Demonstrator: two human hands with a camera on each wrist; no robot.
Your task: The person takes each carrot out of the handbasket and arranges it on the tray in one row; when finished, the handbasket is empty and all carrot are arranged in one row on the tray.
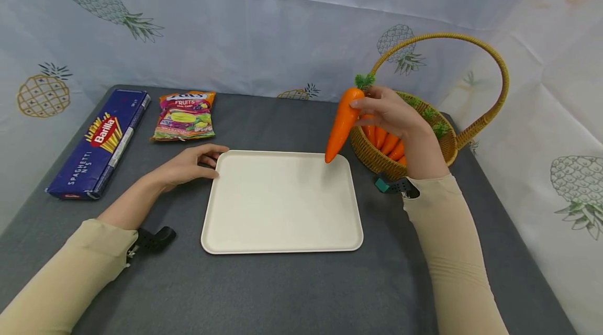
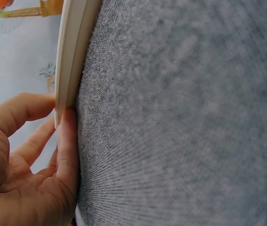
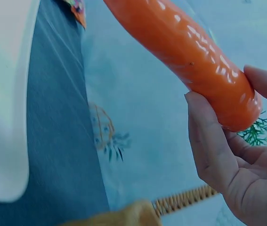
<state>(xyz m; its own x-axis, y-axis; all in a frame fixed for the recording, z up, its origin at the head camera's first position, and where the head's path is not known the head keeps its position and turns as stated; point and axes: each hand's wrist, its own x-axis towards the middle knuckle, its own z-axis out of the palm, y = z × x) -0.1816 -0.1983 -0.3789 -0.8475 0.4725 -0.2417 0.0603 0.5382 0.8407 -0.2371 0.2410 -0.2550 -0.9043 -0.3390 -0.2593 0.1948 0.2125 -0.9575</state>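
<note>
My right hand (image 1: 388,112) pinches an orange toy carrot (image 1: 344,123) near its thick top, where the green tuft shows. The carrot hangs with its tip pointing down, over the back right corner of a cream rectangular tray (image 1: 282,201). In the right wrist view the thumb and fingers hold the carrot (image 3: 185,52) from both sides. On the tray's back left corner, my left hand (image 1: 190,167) grips the rim. The left wrist view shows its digits on both sides of the tray edge (image 2: 69,56), one of them low against the tabletop.
A wicker basket (image 1: 365,157) with a tall arched handle (image 1: 501,78) stands right of the tray, holding several carrots (image 1: 388,144). At the back left lie a blue spaghetti box (image 1: 101,141) and a candy bag (image 1: 185,116). A pineapple-print cloth (image 1: 282,26) hangs behind the dark table.
</note>
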